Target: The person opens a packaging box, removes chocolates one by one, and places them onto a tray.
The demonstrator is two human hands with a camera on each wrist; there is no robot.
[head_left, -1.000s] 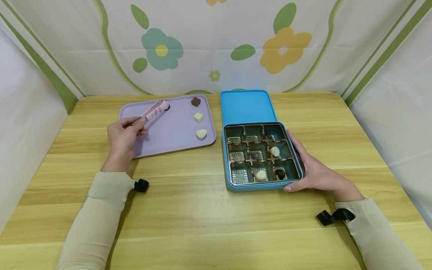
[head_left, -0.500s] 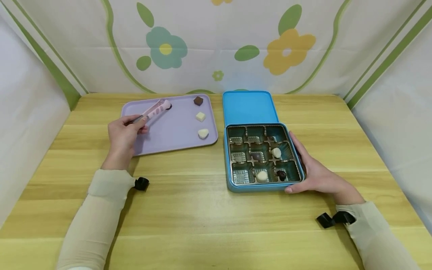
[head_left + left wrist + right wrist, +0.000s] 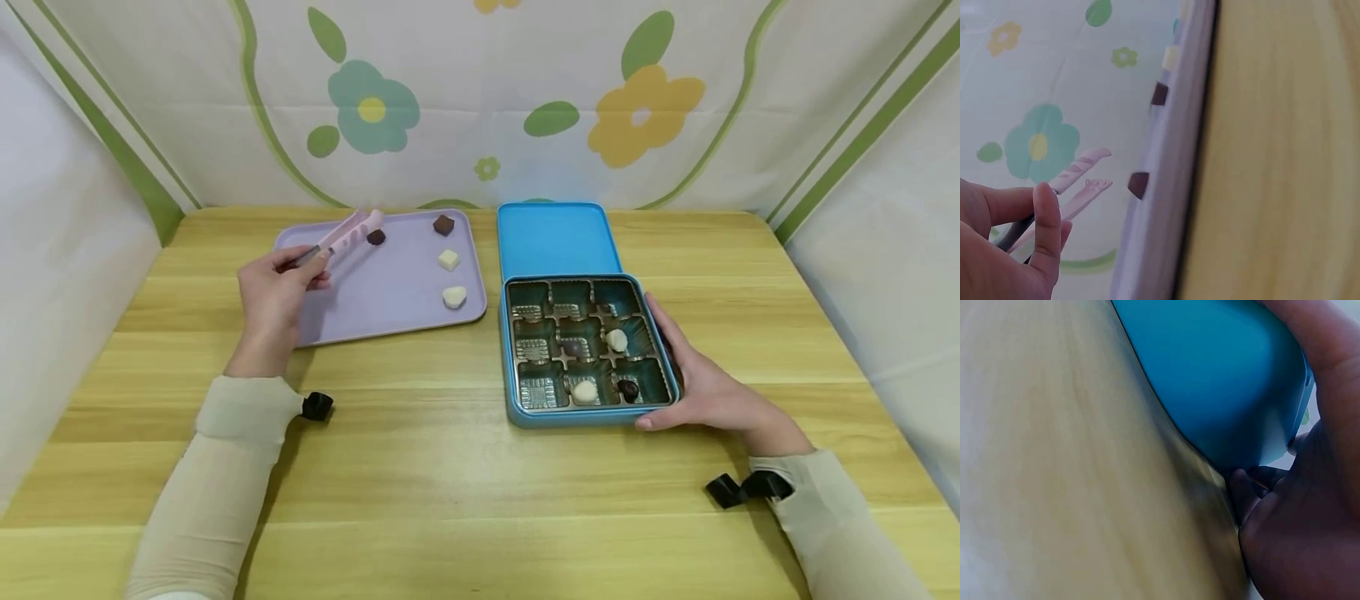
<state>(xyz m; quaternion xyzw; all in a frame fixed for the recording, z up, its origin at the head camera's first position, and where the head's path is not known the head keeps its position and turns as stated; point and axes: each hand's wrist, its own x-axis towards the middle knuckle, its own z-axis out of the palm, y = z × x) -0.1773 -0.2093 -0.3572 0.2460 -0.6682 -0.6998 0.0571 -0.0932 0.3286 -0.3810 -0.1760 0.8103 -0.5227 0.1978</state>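
In the head view my left hand (image 3: 273, 300) pinches a pair of pink tongs (image 3: 350, 234) above the lilac tray (image 3: 375, 308). In the left wrist view the tongs' two arms stand apart with nothing between them. A dark chocolate (image 3: 377, 237) lies on the tray close to their tips. Along the tray's right side sit a brown chocolate (image 3: 443, 225), a cream square chocolate (image 3: 448, 260) and a white heart-shaped chocolate (image 3: 453, 297). My right hand (image 3: 708, 387) grips the near right corner of a blue tin (image 3: 517, 412), thumb at the front, fingers along the side.
A gold divided insert (image 3: 542, 387) fills the tin; white chocolates (image 3: 584, 392) and dark chocolates (image 3: 628, 389) lie in some compartments. The blue lid (image 3: 557, 240) lies flat behind it. Wooden table (image 3: 420, 483) spreads in front; a flowered cloth (image 3: 465, 100) hangs behind.
The tongs have risen slightly and their tips have parted from the dark chocolate, which stays on the tray. My right hand still holds the tin's corner.
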